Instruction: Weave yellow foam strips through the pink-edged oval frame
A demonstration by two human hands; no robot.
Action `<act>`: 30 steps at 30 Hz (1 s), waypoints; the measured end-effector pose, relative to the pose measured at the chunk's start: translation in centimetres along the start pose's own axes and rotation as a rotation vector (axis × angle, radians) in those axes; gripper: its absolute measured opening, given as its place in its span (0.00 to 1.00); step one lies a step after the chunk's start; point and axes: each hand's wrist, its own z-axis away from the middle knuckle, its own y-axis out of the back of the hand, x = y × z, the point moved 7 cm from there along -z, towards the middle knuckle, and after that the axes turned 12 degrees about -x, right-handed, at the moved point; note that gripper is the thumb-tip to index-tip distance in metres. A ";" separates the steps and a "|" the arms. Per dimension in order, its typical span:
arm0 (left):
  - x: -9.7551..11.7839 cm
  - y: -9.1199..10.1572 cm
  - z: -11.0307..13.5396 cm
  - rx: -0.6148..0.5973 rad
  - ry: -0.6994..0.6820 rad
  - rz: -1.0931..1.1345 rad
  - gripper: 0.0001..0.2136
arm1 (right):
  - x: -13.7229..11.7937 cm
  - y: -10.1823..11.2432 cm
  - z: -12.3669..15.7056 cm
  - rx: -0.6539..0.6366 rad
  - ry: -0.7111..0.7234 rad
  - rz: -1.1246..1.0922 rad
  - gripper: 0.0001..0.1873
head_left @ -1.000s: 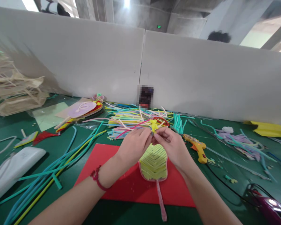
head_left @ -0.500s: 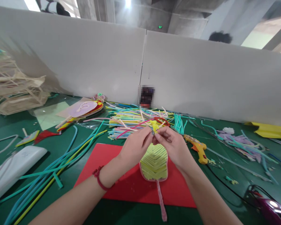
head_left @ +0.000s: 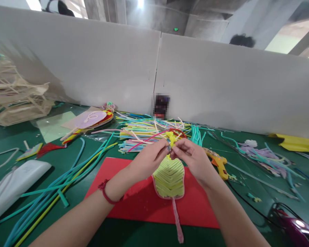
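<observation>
A yellow twisted pipe cleaner piece (head_left: pixel 172 138) is pinched between the fingertips of my left hand (head_left: pixel 154 157) and my right hand (head_left: pixel 189 156). Its looped top sticks up above the fingers, and a short yellow bit shows below them. Just under my hands lies a leaf-shaped fan (head_left: pixel 169 180) with yellow-green slanted rows, a pink edge and a pink handle (head_left: pixel 177 221). It rests on a red sheet (head_left: pixel 134 202), its upper part partly covered by my hands.
Behind my hands lies a pile of colored pipe cleaners (head_left: pixel 136 132). A yellow glue gun (head_left: pixel 220 164) sits at right, near purple scraps (head_left: pixel 267 157). Long blue-green pipe cleaners (head_left: pixel 67 178) and a white box-like object (head_left: pixel 20 188) lie left. A grey partition (head_left: pixel 221 82) stands behind.
The yellow piece has tilted and shifted slightly, with more of it showing above and below the fingers. Both hands remain pinched together over the fan.
</observation>
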 end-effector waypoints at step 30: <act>0.5 0.2 0.3 -0.095 -0.013 -0.157 0.11 | -0.2 -0.1 0.1 -0.052 -0.002 0.165 0.07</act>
